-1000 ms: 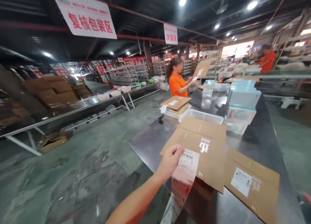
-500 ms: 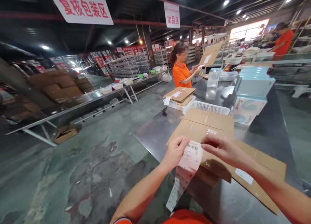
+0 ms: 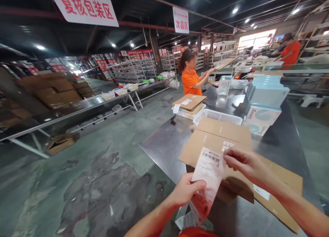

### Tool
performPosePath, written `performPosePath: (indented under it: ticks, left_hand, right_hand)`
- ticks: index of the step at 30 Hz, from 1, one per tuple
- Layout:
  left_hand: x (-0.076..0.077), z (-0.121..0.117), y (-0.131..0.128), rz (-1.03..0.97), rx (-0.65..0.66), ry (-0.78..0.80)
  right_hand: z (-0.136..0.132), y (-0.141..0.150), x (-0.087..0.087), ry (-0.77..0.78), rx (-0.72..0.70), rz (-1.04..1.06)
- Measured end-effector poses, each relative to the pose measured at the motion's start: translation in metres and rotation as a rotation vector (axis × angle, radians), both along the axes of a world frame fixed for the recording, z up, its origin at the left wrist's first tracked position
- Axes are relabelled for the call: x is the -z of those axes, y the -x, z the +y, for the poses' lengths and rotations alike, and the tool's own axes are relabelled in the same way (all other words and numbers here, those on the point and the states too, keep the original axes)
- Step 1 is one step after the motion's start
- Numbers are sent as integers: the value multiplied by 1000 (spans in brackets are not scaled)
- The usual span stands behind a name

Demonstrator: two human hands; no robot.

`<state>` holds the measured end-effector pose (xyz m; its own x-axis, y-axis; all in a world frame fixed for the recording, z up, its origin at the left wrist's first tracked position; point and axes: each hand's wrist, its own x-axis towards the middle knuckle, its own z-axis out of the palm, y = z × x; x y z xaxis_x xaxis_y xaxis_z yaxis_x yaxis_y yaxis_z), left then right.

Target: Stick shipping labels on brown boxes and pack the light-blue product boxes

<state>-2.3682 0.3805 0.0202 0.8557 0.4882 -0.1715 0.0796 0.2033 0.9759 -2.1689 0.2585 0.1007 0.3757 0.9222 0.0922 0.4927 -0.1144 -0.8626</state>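
A printed shipping label [image 3: 208,165] with a barcode is stretched between my hands above the table's near edge. My left hand [image 3: 187,191] pinches its left side, thumb on top. At the label's upper right corner, the fingertips of my right hand [image 3: 240,161] grip the edge. The lower part of the label strip hangs down toward my body and is partly hidden. Behind and below it lie flat brown cardboard cartons [image 3: 216,135]. Under my right forearm, a second flattened carton [image 3: 285,177] bears a white label [image 3: 261,191].
On the metal table [image 3: 164,141] stand a white plastic basket [image 3: 218,116], a tray with folded cartons [image 3: 189,102], and stacked light-blue boxes [image 3: 268,93]. Across the table's far left side, a co-worker in orange [image 3: 191,79] holds cardboard. A long side bench [image 3: 84,108] runs at left.
My left hand has slid down along the label's left side, and more of the printed face shows. My right hand has shifted slightly right. The co-worker's cardboard has tipped flatter.
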Motion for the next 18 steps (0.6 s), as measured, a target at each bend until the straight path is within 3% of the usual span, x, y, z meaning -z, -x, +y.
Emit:
performPosePath:
  ticks: [5,8,11,13,16,18]
  left_hand:
    - [0,8,6,-6,21,-6]
    - [-3,14,10,-147,20,31]
    - [-21,16,14,-270,-56,1]
    - [-37,16,15,-210,-90,-74]
    - [-56,14,15,-118,-126,-170]
    - [-60,13,17,-120,-147,-182]
  right_hand:
    - [1,6,-14,66,-50,103]
    - [2,21,-18,86,-75,144]
    - [4,41,-18,143,-147,217]
    - [7,52,-19,191,-216,242]
    - [8,58,-22,213,-259,129]
    - [7,58,-26,210,-248,-2]
